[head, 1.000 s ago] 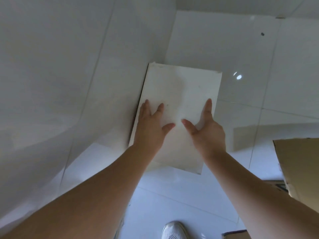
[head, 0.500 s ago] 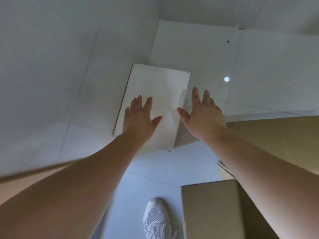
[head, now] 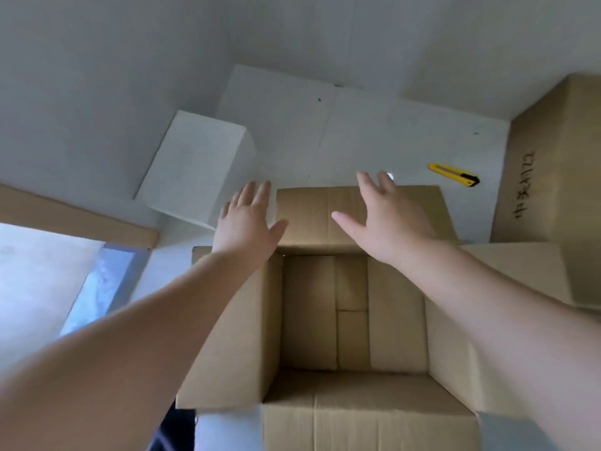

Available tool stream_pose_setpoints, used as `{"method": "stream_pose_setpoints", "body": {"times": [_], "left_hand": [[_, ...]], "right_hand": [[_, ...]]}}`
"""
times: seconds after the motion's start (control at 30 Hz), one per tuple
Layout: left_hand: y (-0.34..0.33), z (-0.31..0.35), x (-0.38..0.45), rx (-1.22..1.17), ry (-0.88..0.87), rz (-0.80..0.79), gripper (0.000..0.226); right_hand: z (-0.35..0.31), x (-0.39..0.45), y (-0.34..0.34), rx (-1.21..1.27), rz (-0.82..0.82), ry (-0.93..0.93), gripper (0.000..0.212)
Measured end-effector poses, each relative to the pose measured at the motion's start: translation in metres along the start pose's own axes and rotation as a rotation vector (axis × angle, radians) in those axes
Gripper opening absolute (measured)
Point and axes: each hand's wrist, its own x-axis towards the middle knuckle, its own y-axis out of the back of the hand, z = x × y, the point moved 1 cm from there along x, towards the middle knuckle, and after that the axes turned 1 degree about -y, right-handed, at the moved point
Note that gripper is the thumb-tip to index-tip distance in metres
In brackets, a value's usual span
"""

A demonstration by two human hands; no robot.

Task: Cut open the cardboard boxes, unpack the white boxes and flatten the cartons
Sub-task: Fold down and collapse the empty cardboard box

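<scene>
The open carton (head: 351, 320) stands on the floor (head: 374, 135) directly below the camera, its four flaps spread outward and its inside showing only bare cardboard; the white box (head: 195, 164) sits on the floor by the wall (head: 97, 76), just beyond the carton's far left corner. Both hands hover over the far flap; the left hand (head: 247, 222) and the right hand (head: 387, 213) each have fingers spread and straight, the grip apart and holding nothing. A yellow utility knife (head: 453, 174) lies on the floor to the right, near a second, closed carton (head: 559, 164). The emptied carton looks light and stiff along its panels yet ready to fold at its creases; taking hold at opposite upper rims or corners should let it collapse flat, though the bottom seam likely needs slitting first.
</scene>
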Motion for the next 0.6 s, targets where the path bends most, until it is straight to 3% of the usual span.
{"method": "stream_pose_setpoints", "body": {"times": [0.23, 0.6], "left_hand": [[-0.024, 0.088, -0.089, -0.122, 0.015, 0.066, 0.069], [-0.043, 0.082, -0.173, -0.083, 0.043, 0.155, 0.065]], "right_hand": [[0.083, -0.078, 0.039, -0.13, -0.064, 0.052, 0.083], [0.071, -0.125, 0.053, -0.396, -0.066, 0.265, 0.077]]}}
